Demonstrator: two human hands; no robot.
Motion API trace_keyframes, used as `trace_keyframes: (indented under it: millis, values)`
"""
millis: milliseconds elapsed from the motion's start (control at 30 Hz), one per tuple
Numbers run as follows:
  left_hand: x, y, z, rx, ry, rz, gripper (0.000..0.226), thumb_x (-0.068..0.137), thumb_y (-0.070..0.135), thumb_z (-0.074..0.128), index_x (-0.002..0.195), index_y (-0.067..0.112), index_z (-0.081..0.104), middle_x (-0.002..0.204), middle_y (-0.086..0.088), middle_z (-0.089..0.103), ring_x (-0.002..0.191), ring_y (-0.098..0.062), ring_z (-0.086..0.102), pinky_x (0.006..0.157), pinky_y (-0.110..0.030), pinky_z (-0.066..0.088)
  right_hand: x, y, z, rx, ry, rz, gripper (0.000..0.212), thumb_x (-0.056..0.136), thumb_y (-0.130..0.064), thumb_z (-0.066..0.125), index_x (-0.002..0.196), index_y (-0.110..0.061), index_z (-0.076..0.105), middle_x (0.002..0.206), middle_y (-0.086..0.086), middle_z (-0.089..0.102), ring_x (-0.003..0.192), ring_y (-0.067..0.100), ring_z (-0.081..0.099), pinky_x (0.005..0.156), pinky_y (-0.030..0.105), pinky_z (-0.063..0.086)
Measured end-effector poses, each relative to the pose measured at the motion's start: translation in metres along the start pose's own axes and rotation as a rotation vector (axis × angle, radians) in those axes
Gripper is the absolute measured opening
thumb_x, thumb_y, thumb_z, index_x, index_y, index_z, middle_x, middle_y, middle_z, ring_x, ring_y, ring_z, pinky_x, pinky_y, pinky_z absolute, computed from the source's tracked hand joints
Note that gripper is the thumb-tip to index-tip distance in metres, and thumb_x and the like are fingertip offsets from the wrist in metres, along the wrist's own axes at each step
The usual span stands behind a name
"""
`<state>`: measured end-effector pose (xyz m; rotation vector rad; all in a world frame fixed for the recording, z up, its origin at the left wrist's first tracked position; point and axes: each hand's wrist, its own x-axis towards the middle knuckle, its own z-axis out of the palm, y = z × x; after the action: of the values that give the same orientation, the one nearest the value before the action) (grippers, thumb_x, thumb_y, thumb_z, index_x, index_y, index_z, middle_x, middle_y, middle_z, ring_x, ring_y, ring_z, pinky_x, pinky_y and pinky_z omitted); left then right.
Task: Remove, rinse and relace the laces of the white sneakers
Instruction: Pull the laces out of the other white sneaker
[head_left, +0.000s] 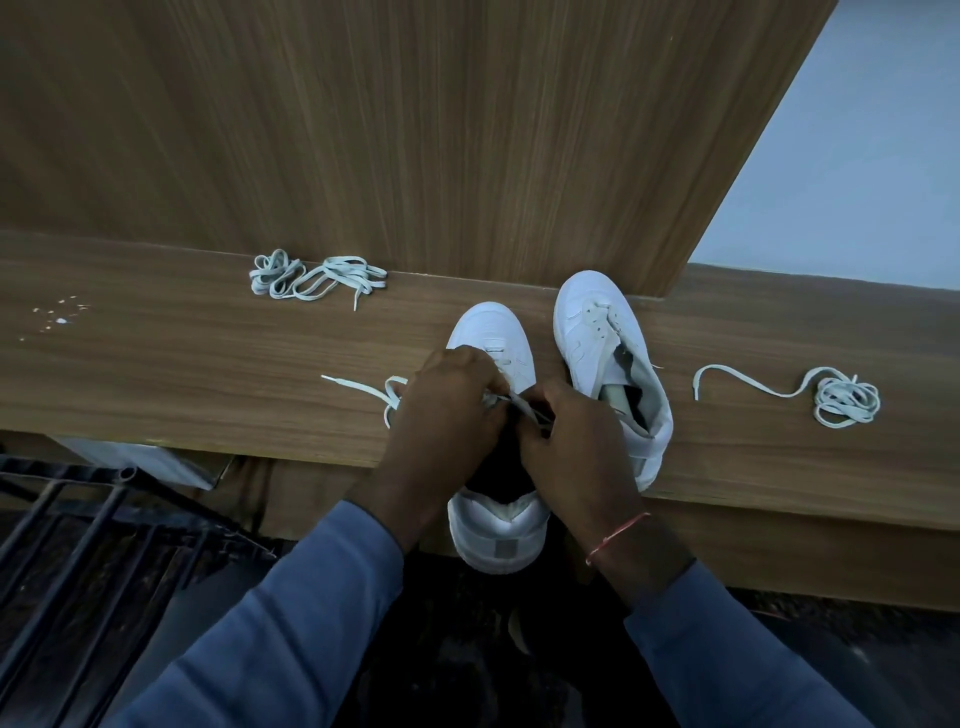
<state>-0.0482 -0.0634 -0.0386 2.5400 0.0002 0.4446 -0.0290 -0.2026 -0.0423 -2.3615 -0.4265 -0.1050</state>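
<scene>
Wood-grain ledge (156, 364) holds both white sneakers, the job seemingly unfinished. The second sneaker (597, 322), just right of the near sneaker (493, 332), appears unlaced. One loose lace bundle (311, 278) lies beyond-left, another bundle (844, 397) well right. Above the near sneaker, left hand (447, 400) and right hand (571, 431) curl knuckles-up, pinching its lace (519, 402).

Indoor room, wood-laminate furniture; kind of room unclear.
Wood-grain ledge (156, 374) under an upright wooden panel (415, 130), pale wall (857, 171) beside, black metal rack (67, 519) below; white sneakers (587, 312) and laces (317, 278) on the ledge.
</scene>
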Motion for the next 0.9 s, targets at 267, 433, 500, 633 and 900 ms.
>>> trace_keyframes:
  millis: [267, 433, 500, 633, 900]
  values:
    - [0.011, -0.022, -0.025, -0.859, 0.391, -0.661, 0.013, 0.084, 0.011, 0.069, 0.075, 0.021, 0.067, 0.063, 0.007, 0.064, 0.056, -0.008, 0.056, 0.052, -0.021, 0.043, 0.000, 0.002, -0.003, 0.071, -0.002, 0.036, 0.010, 0.085, -0.020, 0.062, 0.091, -0.020, 0.069, 0.081, -0.006, 0.072, 0.080, 0.014, 0.067, 0.073, 0.039, 0.055]
    - [0.017, -0.090, -0.041, -0.902, 0.554, -0.996, 0.009, 0.084, 0.012, 0.064, 0.092, 0.011, 0.065, 0.079, -0.004, 0.064, 0.079, -0.021, 0.058, 0.055, -0.021, 0.049, 0.000, 0.003, -0.003, 0.091, 0.003, 0.048, 0.010, 0.084, -0.021, 0.063, 0.092, -0.021, 0.069, 0.082, -0.006, 0.072, 0.082, 0.015, 0.068, 0.076, 0.041, 0.055]
    - [0.013, -0.086, -0.039, -0.514, 0.372, -0.890, 0.020, 0.086, 0.011, 0.061, 0.106, 0.011, 0.061, 0.104, -0.013, 0.065, 0.097, -0.028, 0.060, 0.079, -0.035, 0.053, 0.001, 0.002, -0.004, 0.077, -0.008, 0.056, 0.011, 0.084, -0.022, 0.063, 0.094, -0.022, 0.069, 0.084, -0.008, 0.072, 0.082, 0.013, 0.068, 0.077, 0.040, 0.055]
    - [0.004, -0.026, -0.032, -0.135, 0.225, -0.489, 0.050, 0.082, 0.021, 0.068, 0.128, 0.012, 0.049, 0.123, -0.012, 0.053, 0.108, -0.030, 0.054, 0.088, -0.035, 0.042, 0.001, 0.000, -0.005, 0.068, -0.012, 0.064, 0.021, 0.086, -0.024, 0.063, 0.107, -0.023, 0.065, 0.088, -0.007, 0.072, 0.087, 0.014, 0.068, 0.079, 0.038, 0.055]
    - [-0.016, -0.002, -0.001, -0.052, 0.007, -0.294, 0.018, 0.077, 0.025, 0.068, 0.087, 0.022, 0.053, 0.083, 0.000, 0.062, 0.079, -0.024, 0.061, 0.063, -0.030, 0.042, -0.003, -0.001, -0.005, -0.010, 0.048, -0.108, 0.035, 0.089, -0.015, 0.055, 0.122, -0.025, 0.052, 0.105, -0.002, 0.070, 0.092, 0.020, 0.068, 0.077, 0.038, 0.054]
